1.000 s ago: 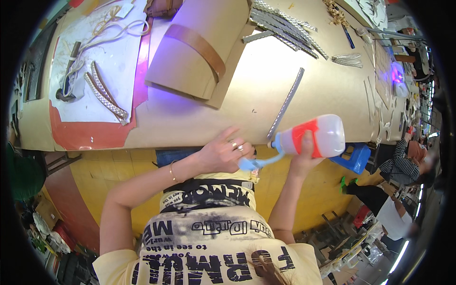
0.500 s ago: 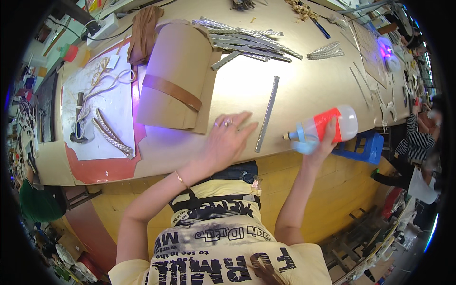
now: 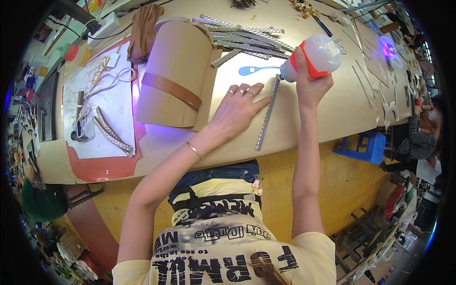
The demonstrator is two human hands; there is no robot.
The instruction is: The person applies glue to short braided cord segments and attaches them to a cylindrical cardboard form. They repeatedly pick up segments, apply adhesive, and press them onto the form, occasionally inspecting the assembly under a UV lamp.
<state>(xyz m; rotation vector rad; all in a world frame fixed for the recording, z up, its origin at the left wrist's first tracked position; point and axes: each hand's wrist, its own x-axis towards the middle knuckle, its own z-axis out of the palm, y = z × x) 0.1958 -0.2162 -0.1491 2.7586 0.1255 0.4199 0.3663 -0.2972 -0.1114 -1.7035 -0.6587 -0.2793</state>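
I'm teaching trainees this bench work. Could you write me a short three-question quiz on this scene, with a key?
1. Multiple choice. What does the right hand hold?
A) a hammer
B) a bottle
C) a pair of scissors

2. True or false: the left hand wears no rings.

3. Fill in the blank (near or far): the bottle's blue neck is at the ____ end of the grey braided strip lying alone beside the left hand.

Key:
1. B
2. False; rings show on its fingers.
3. far

White glare on table (image 3: pixel 337 109), curved edges, black corners
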